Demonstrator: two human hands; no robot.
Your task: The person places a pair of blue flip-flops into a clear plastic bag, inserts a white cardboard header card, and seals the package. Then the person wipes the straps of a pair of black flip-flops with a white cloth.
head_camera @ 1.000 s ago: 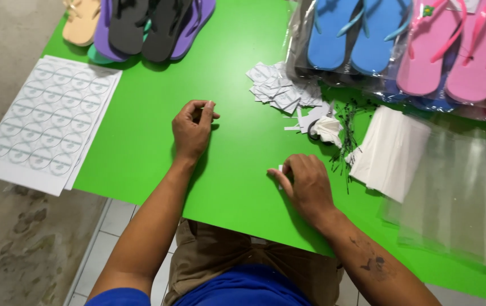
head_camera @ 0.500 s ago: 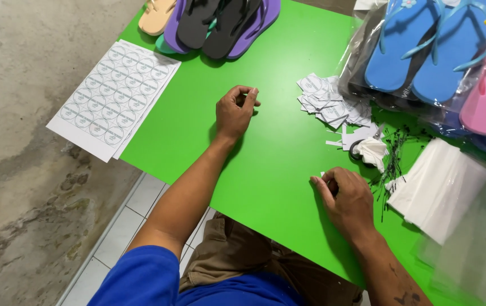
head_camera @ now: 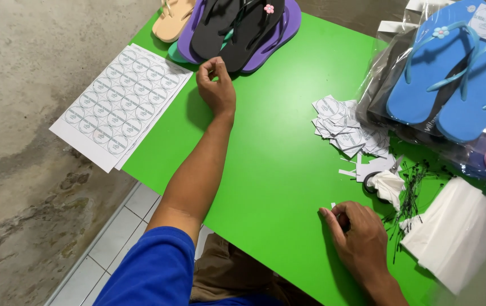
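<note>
Left hand [head_camera: 216, 85], fingers curled narrow, rests at upper centre between the sticker sheet [head_camera: 121, 102] and dark sandals [head_camera: 237, 28]. Right hand [head_camera: 356, 238], lower right, pinches a small paper scrap; cut labels [head_camera: 347, 131] and black ties [head_camera: 407, 192] lie beyond on the green table [head_camera: 277, 170]. Concrete floor at left.

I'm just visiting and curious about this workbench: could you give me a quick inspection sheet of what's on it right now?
Surface: green table, flat, bare in the middle.
Job's things: sheet of round labels overhanging the far left edge; pile of cut labels.
Clutter: stacked flip-flops at the far edge; bagged blue flip-flops; black ties; white paper stack.
Hands: left hand loosely curled near the stacked flip-flops; right hand resting on the table, what it holds is hidden.
Cables: nothing seen.
Surroundings: concrete floor, some tiles.
</note>
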